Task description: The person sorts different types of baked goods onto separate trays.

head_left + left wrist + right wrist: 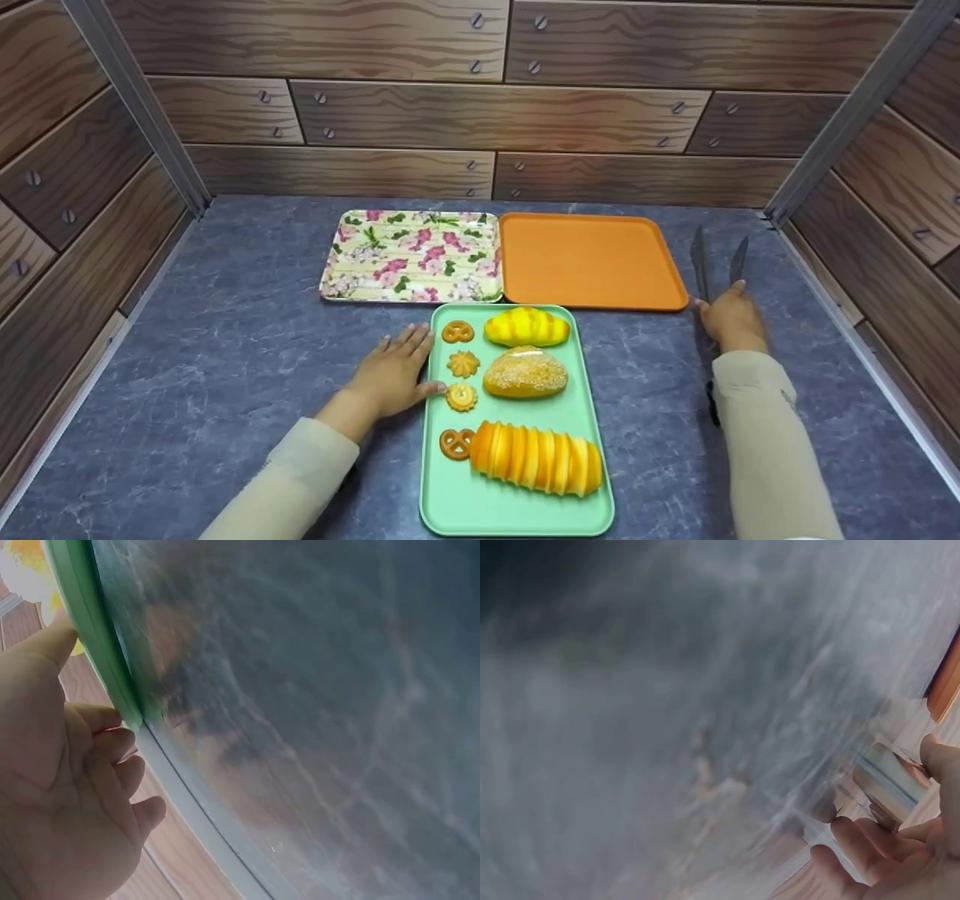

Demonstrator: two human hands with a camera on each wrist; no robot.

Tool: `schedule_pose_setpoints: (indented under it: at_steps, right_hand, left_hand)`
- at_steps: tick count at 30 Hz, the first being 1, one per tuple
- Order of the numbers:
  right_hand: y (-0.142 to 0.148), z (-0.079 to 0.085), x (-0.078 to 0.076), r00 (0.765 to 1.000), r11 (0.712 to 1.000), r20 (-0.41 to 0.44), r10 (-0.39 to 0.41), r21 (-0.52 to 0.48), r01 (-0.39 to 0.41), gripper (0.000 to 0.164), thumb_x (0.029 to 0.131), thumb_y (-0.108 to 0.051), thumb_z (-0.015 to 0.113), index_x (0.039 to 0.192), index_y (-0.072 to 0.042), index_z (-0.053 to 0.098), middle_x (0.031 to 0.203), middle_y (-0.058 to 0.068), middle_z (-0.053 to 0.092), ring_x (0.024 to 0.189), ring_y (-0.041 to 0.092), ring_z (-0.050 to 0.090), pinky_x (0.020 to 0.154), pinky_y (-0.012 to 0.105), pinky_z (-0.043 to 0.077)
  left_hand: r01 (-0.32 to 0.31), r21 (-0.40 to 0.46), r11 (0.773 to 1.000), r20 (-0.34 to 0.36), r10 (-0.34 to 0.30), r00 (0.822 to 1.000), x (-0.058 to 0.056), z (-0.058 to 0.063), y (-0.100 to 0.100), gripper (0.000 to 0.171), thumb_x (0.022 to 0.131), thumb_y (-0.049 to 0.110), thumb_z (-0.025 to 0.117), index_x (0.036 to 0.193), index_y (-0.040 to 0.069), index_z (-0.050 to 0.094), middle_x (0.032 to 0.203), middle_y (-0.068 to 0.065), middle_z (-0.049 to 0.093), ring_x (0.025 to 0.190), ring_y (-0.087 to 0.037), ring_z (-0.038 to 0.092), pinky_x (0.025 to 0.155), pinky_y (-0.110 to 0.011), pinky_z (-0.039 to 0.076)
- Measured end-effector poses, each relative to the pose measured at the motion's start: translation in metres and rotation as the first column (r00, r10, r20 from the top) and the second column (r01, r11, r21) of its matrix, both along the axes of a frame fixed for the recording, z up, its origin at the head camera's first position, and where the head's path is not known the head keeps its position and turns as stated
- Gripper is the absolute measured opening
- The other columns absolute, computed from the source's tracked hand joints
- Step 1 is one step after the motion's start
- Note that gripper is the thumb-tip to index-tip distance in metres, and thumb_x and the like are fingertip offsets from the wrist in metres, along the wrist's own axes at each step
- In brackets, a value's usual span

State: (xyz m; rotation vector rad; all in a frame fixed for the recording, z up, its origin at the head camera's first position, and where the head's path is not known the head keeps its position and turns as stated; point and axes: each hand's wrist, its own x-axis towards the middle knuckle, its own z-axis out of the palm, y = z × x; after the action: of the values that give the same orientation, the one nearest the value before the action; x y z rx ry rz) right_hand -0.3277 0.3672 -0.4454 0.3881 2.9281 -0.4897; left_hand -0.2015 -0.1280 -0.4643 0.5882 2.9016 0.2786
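Right hand (733, 321), fingers round the tongs (699, 259) beside the orange tray (589, 259); left hand (394, 369), fingers straight, touching the green tray (450, 499): we judge a thumb slip could knock the round cookie (461, 397).

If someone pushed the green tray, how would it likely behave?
The green tray looks fairly stiff, judging by its straight-sided rim. Lying broad and flat, it would probably slide rather than tip. The ridged loaf might shift, with no divider beside it.

In the frame's upper middle, a floral tray (412, 256) is lying edge to edge with an orange tray (592, 261); a wood-patterned wall (412, 116) is rising behind.
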Motion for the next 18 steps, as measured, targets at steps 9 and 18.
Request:
schedule_pose_setpoints:
  at_steps: [9, 18]
  right_hand:
    - [0.0016, 0.0009, -0.0001, 1.000, 1.000, 0.015, -0.014, -0.002, 0.014, 0.078, 0.101, -0.024, 0.040, 0.136, 0.024, -0.011, 0.131, 0.051, 0.025, 0.122, 0.060, 0.028, 0.102, 0.061, 0.029]
    - [0.0076, 0.0018, 0.0027, 0.999, 1.000, -0.036, 0.007, -0.017, -0.008, 0.074, 0.095, -0.017, 0.038, 0.132, 0.030, -0.006, 0.125, 0.056, 0.025, 0.115, 0.062, 0.034, 0.099, 0.062, 0.033]
  left_hand:
    - [0.006, 0.003, 1.000, 0.004, -0.006, 1.000, -0.0011, -0.0016, 0.0001, 0.083, 0.093, 0.056, 0.048, 0.151, 0.003, 0.023, 0.156, -0.013, 0.018, 0.143, -0.029, 0.015, 0.114, -0.048, 0.015]
    - [0.012, -0.004, 1.000, 0.001, -0.012, 1.000, -0.0016, -0.0025, 0.0005, 0.082, 0.094, 0.056, 0.047, 0.151, 0.002, 0.022, 0.156, -0.013, 0.017, 0.143, -0.030, 0.014, 0.114, -0.048, 0.015]
